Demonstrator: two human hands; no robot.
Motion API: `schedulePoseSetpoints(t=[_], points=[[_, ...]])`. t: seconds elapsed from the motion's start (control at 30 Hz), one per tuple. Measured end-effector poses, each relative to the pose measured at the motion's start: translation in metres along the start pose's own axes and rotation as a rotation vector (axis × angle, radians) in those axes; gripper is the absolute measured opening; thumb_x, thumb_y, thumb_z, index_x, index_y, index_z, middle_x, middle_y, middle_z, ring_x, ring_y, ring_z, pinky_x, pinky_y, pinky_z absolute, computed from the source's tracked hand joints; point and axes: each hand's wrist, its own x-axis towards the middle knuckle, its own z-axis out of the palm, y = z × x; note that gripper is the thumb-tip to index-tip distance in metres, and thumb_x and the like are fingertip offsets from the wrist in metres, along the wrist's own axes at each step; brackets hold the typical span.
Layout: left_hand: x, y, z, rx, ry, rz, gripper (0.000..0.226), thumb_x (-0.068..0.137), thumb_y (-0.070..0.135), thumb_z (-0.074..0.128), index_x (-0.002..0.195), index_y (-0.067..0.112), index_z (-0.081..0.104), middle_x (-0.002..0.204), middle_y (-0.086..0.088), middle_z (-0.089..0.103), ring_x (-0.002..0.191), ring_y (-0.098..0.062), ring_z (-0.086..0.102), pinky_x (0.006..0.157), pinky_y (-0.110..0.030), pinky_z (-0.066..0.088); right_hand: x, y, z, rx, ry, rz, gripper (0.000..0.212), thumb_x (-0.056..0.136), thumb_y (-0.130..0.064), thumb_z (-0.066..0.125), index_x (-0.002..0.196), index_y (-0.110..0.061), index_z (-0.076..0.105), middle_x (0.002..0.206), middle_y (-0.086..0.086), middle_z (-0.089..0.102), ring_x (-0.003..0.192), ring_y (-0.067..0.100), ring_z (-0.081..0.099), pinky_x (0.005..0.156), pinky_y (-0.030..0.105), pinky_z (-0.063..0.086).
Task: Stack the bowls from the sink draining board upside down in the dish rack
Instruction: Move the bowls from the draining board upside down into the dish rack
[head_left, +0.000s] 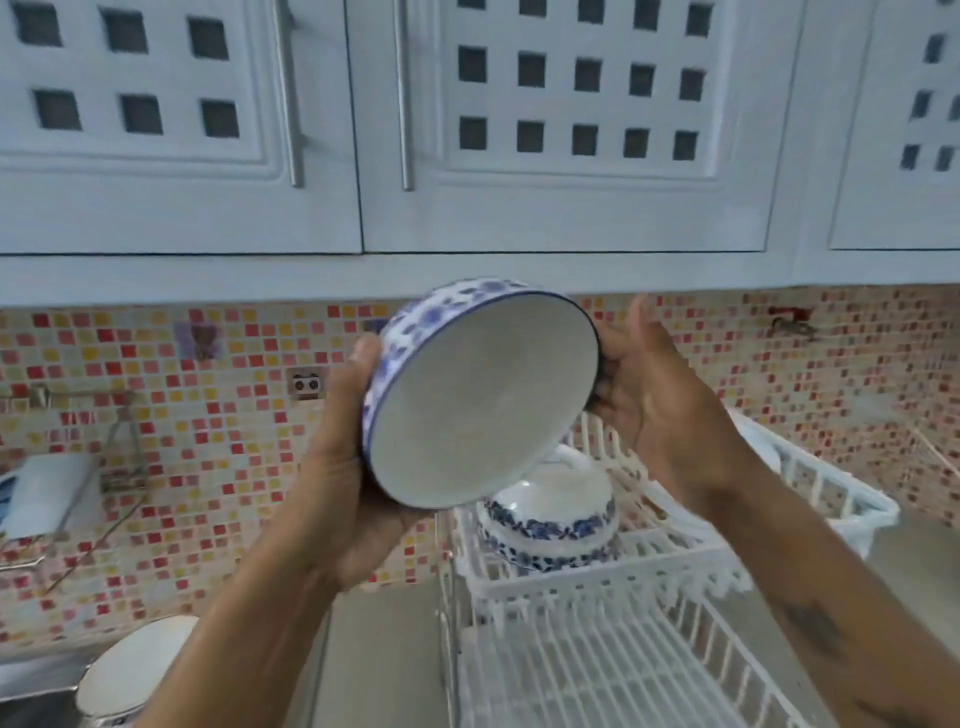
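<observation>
I hold a white bowl with a blue flower pattern (483, 400) in the air, tilted so its white inside faces me. My left hand (337, 467) grips its lower left rim and my right hand (654, 400) supports its right side. Below it, in the white dish rack (675, 561), two matching bowls (550, 514) sit stacked upside down. Another bowl (130, 670) stands at the lower left on the steel draining board, partly hidden by my left forearm.
White wall cupboards (571, 208) with metal handles hang close above. A red and yellow mosaic backsplash (208, 395) runs behind. A wire holder and a white container (47, 493) sit at the left wall. The rack's lower tier (597, 670) extends toward me.
</observation>
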Motion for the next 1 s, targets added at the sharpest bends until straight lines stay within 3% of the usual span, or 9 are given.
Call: schedulePoseSetpoints(t=[0.07, 0.17, 0.3, 0.4, 0.53, 0.7, 0.77, 0.9, 1.0], points=[[0.007, -0.004, 0.017, 0.246, 0.000, 0.081, 0.066, 0.043, 0.078, 0.072, 0.100, 0.044, 0.075, 0.102, 0.006, 0.078, 0.089, -0.012, 0.074, 0.076, -0.035, 0.062, 0.011, 0.001, -0.021, -0.023, -0.067, 0.225, 0.086, 0.076, -0.082, 0.020, 0.133, -0.028, 0.056, 0.131, 0.000, 0.064, 0.121, 0.014, 0.060, 0.108, 0.039, 0.042], [0.020, -0.024, 0.032, 0.588, 0.117, 0.226, 0.059, 0.061, 0.070, 0.065, 0.108, 0.035, 0.074, 0.105, 0.012, 0.077, 0.095, -0.006, 0.074, 0.087, -0.034, 0.060, 0.028, 0.010, -0.047, -0.113, -0.142, 0.447, 0.097, 0.070, -0.084, 0.023, 0.132, -0.018, 0.058, 0.131, 0.011, 0.063, 0.124, 0.026, 0.057, 0.114, 0.043, 0.036], [0.036, -0.051, 0.041, 0.864, 0.276, 0.260, 0.088, 0.047, 0.069, 0.078, 0.119, 0.030, 0.047, 0.110, 0.011, 0.068, 0.095, -0.008, 0.071, 0.081, -0.031, 0.062, 0.046, 0.037, -0.061, -0.035, -0.101, 0.521, 0.070, 0.089, -0.069, 0.033, 0.126, -0.017, 0.062, 0.121, 0.012, 0.070, 0.117, 0.031, 0.063, 0.108, 0.048, 0.043], [0.052, -0.067, 0.041, 0.980, 0.294, 0.221, 0.097, 0.042, 0.068, 0.084, 0.121, 0.033, 0.039, 0.120, 0.004, 0.060, 0.104, -0.013, 0.065, 0.083, -0.036, 0.061, 0.053, 0.059, -0.066, 0.001, -0.053, 0.564, 0.059, 0.092, -0.061, 0.041, 0.124, -0.015, 0.062, 0.117, 0.016, 0.071, 0.111, 0.033, 0.066, 0.097, 0.049, 0.052], [0.066, -0.081, 0.036, 1.063, 0.316, 0.117, 0.113, 0.041, 0.069, 0.086, 0.134, 0.028, 0.036, 0.130, 0.001, 0.050, 0.116, -0.021, 0.057, 0.091, -0.045, 0.057, 0.056, 0.084, -0.068, 0.017, -0.020, 0.587, 0.056, 0.090, -0.061, 0.045, 0.121, -0.019, 0.064, 0.110, 0.014, 0.074, 0.105, 0.034, 0.068, 0.096, 0.050, 0.052], [0.072, -0.093, 0.032, 1.191, 0.303, 0.089, 0.112, 0.034, 0.071, 0.085, 0.130, 0.026, 0.047, 0.126, 0.002, 0.052, 0.117, -0.019, 0.055, 0.096, -0.043, 0.055, 0.059, 0.105, -0.070, 0.016, -0.062, 0.629, 0.052, 0.084, -0.064, 0.051, 0.120, -0.028, 0.063, 0.112, 0.010, 0.073, 0.106, 0.032, 0.068, 0.098, 0.053, 0.050], [0.072, -0.096, 0.032, 1.222, 0.292, 0.073, 0.111, 0.034, 0.068, 0.087, 0.130, 0.027, 0.050, 0.125, 0.003, 0.051, 0.120, -0.018, 0.052, 0.099, -0.041, 0.053, 0.059, 0.110, -0.071, -0.007, -0.075, 0.663, 0.050, 0.086, -0.059, 0.051, 0.119, -0.024, 0.064, 0.112, 0.012, 0.073, 0.107, 0.033, 0.067, 0.100, 0.051, 0.050], [0.073, -0.098, 0.034, 1.268, 0.271, 0.013, 0.117, 0.044, 0.052, 0.093, 0.141, 0.019, 0.039, 0.132, 0.002, 0.041, 0.125, -0.015, 0.044, 0.107, -0.032, 0.043, 0.061, 0.120, -0.071, -0.037, -0.069, 0.723, 0.046, 0.087, -0.052, 0.051, 0.115, -0.018, 0.064, 0.111, 0.016, 0.072, 0.109, 0.035, 0.065, 0.097, 0.045, 0.049], [0.075, -0.101, 0.033, 1.310, 0.270, -0.057, 0.126, 0.044, 0.056, 0.092, 0.146, 0.014, 0.032, 0.136, -0.001, 0.039, 0.126, -0.019, 0.046, 0.105, -0.033, 0.044, 0.062, 0.129, -0.071, -0.034, -0.054, 0.746, 0.045, 0.086, -0.052, 0.052, 0.114, -0.019, 0.064, 0.110, 0.016, 0.072, 0.107, 0.034, 0.065, 0.096, 0.044, 0.049]])
